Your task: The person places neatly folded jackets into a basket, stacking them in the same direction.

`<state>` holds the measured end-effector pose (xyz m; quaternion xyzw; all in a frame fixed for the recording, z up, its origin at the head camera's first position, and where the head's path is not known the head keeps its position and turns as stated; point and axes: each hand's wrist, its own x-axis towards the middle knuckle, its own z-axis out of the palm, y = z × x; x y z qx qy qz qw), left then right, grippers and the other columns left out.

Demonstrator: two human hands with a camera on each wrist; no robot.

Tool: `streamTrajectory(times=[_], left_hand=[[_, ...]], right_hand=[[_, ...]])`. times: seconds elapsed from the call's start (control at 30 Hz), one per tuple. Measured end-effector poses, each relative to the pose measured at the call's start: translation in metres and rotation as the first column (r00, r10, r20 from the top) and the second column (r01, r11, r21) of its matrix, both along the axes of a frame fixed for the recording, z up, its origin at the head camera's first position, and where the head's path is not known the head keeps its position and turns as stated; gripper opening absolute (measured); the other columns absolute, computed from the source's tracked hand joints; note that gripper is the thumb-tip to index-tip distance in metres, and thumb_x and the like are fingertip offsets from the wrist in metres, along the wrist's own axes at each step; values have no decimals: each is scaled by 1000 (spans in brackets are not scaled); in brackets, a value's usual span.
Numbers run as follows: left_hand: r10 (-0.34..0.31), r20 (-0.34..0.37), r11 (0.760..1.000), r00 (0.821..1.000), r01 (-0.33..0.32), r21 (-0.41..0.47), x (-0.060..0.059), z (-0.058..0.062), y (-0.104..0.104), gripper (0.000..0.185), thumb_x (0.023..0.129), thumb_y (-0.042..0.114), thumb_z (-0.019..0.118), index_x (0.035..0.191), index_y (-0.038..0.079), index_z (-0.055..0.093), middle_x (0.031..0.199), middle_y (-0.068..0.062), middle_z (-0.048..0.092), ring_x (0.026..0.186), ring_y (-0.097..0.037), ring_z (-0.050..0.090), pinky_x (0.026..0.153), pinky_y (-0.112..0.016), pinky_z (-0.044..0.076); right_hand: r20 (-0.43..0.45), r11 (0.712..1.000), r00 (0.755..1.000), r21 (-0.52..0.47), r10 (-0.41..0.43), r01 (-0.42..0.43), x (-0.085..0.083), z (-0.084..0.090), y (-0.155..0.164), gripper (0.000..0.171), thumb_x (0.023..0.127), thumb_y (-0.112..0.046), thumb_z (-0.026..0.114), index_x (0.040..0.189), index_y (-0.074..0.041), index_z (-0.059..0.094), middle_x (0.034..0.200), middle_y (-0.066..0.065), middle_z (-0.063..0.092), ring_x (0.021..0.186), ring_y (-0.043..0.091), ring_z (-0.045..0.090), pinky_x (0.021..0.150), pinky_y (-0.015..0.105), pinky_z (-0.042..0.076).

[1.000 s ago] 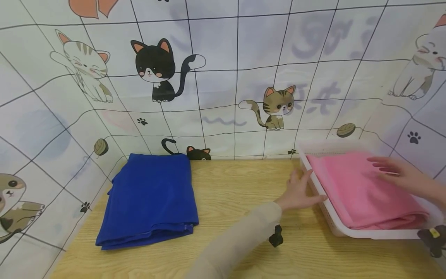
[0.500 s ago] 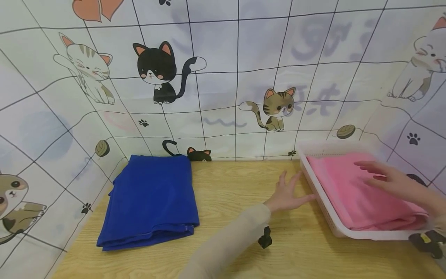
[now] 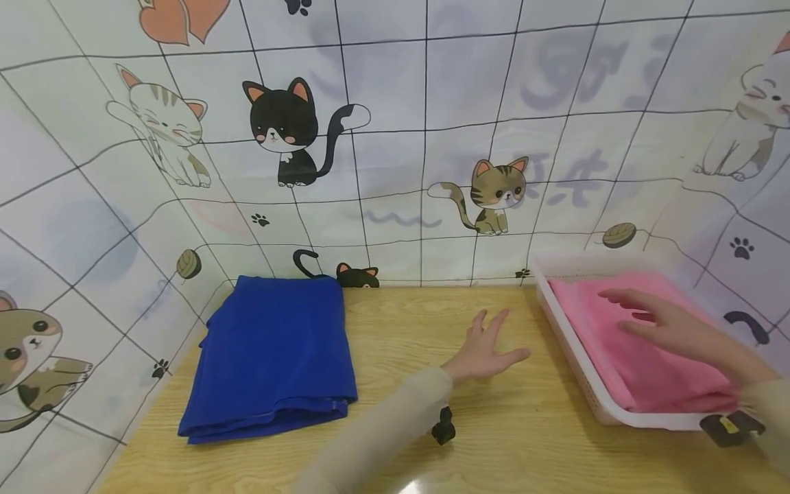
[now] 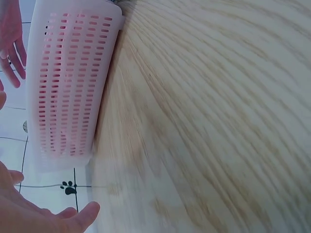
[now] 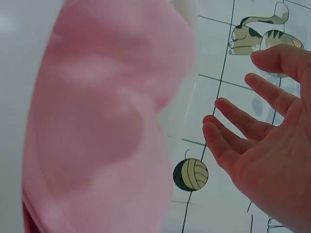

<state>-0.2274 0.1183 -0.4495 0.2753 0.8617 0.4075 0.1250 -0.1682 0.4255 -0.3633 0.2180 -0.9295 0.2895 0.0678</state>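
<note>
The white basket (image 3: 660, 420) holds 1 folded pink cloth (image 3: 654, 377); above the basket, the right hand (image 3: 673, 331) hangs, fingers apart. Left of the basket: the left hand (image 3: 483, 353), fingers spread, then 1 folded blue cloth (image 3: 274, 353).

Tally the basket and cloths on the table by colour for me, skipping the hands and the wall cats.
White: 1, the perforated basket
Pink: 1, the pink cloth folded inside it
Blue: 1, the blue cloth folded on the table
Total: 3
</note>
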Motion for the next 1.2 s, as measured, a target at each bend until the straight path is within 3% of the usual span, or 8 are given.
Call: streamTrajectory(times=[0.17,0.53,0.77,0.87,0.97,1.07,1.2], left_hand=[[-4,-2,1000,1000,4,-17,-2,-3,-14,80,90,55,59,155,35,16,159,-10,7,143,-31,15,102,-57,33],[-55,-7,998,998,55,-32,-3,-13,-42,80,92,53,57,155,35,13,157,-14,13,142,-30,19,100,-58,35],[-17,-14,999,1000,17,-44,-5,-20,-58,79,91,52,58,155,35,15,156,-15,16,139,-34,24,97,-57,39],[-8,-18,998,1000,7,-56,-7,-20,-65,79,91,53,58,155,36,15,156,-15,15,139,-36,24,96,-59,39],[-1,-20,998,1000,0,-67,-8,-19,-72,79,92,53,58,155,34,15,157,-16,15,140,-35,23,97,-59,39],[-4,-32,997,999,1,-83,-10,-16,-79,78,93,52,57,155,31,15,156,-17,16,140,-35,24,99,-59,37],[-8,-63,994,998,2,-105,-12,-8,-88,78,93,50,57,156,27,16,154,-17,21,138,-36,28,101,-57,36]], right_hand=[[-15,999,999,12,30,-30,-2,-6,-12,48,92,-1,63,138,-3,48,133,-5,47,116,-10,37,88,7,34],[23,999,999,20,35,-35,-2,-2,-35,46,94,-5,61,138,-6,49,135,13,49,113,-2,45,88,12,39],[25,998,998,9,64,-64,-6,3,-50,42,97,-7,58,138,-6,49,134,13,52,112,13,54,89,20,44],[51,998,997,6,56,-56,-7,5,-56,41,98,-8,57,138,-7,49,136,14,52,111,18,55,89,28,48],[60,998,996,-4,62,-62,-9,5,-60,42,98,-8,57,139,-7,49,136,15,51,112,15,55,87,32,50],[53,996,995,-24,83,-82,-12,4,-63,42,97,-5,57,138,-6,49,135,17,50,112,10,53,86,30,50],[64,994,993,-40,102,-100,-16,4,-68,42,97,-4,57,138,-3,48,135,20,50,112,14,54,84,28,50]])
